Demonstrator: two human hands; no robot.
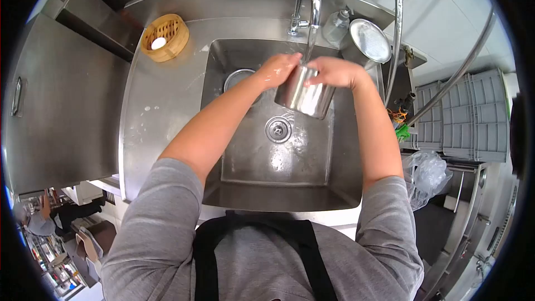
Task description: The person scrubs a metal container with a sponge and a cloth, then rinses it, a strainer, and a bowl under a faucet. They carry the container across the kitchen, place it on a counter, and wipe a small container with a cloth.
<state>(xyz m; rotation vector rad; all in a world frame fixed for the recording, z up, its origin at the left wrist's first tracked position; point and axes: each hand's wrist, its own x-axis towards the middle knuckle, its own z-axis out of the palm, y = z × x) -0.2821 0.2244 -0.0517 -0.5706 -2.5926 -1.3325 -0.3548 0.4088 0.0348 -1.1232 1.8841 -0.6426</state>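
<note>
A shiny steel cylindrical container [305, 97] hangs tilted over the sink [251, 159], below the running tap [312, 8]. My right hand [339, 71] is closed over its rim on the right, thumb against the outer wall. At the rim's left side is my left hand [277, 71], wet, its fingers bent against the container and partly hidden. The container's inside is mostly out of sight. Behind my left forearm, a round metal-rimmed item [238, 78] sits in the sink, partly covered. The drain [278, 130] lies below the container.
A bamboo steamer basket [177, 39] with a white round item [159, 43] stands on the left counter. At the back right are a clear pump bottle [336, 27] and a round metal piece [370, 40]. A spray hose [398, 33] hangs right, near grey crates [460, 117] and a plastic bag [428, 175].
</note>
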